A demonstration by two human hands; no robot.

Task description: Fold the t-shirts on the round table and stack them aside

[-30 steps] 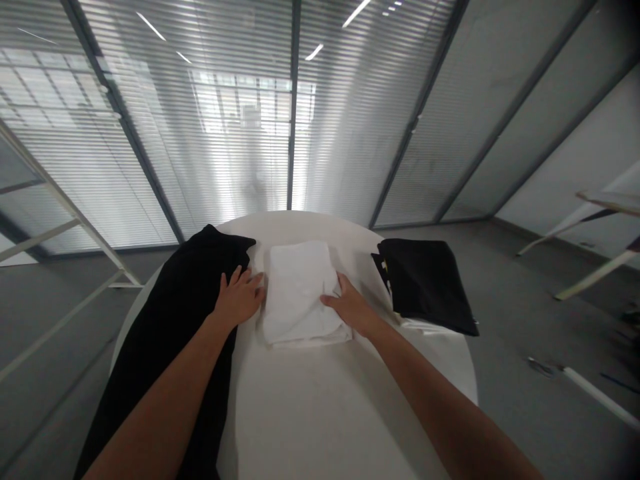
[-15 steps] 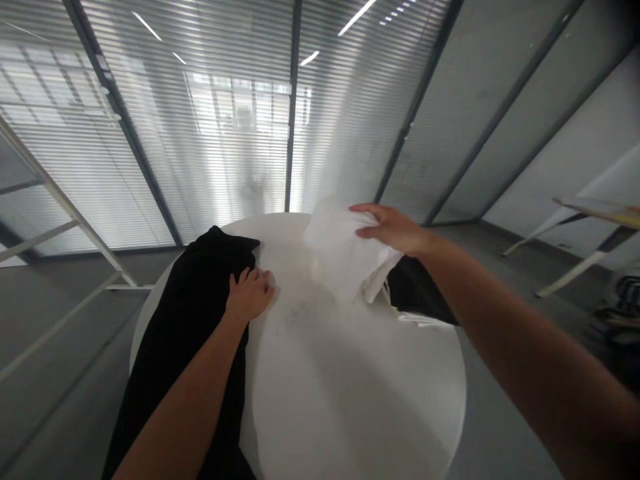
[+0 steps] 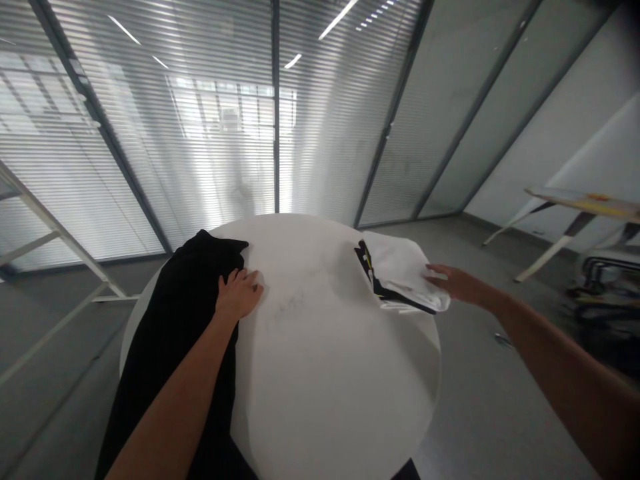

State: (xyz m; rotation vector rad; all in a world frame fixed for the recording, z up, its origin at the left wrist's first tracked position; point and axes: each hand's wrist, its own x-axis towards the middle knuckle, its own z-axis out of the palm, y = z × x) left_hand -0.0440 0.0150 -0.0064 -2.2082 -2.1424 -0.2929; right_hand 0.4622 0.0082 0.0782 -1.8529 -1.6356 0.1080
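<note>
A folded white garment [image 3: 403,270] lies on top of a folded black garment [image 3: 373,283] at the right edge of the round white table [image 3: 325,373]. My right hand [image 3: 457,283] reaches to the white garment's right side, fingers stretched out and touching it. My left hand [image 3: 239,293] rests on the edge of a large black garment [image 3: 175,333] that is spread over the table's left side and hangs off it. The left fingers are curled on the cloth.
Glass walls with blinds stand behind the table. A white metal frame [image 3: 55,233] is at the left. Another table [image 3: 580,203] and a dark chair [image 3: 605,273] stand at the right on the grey floor.
My right hand lifted the folded white garment from the table's middle, carried it right and set it on the black folded garment. My left hand stayed on the black cloth.
</note>
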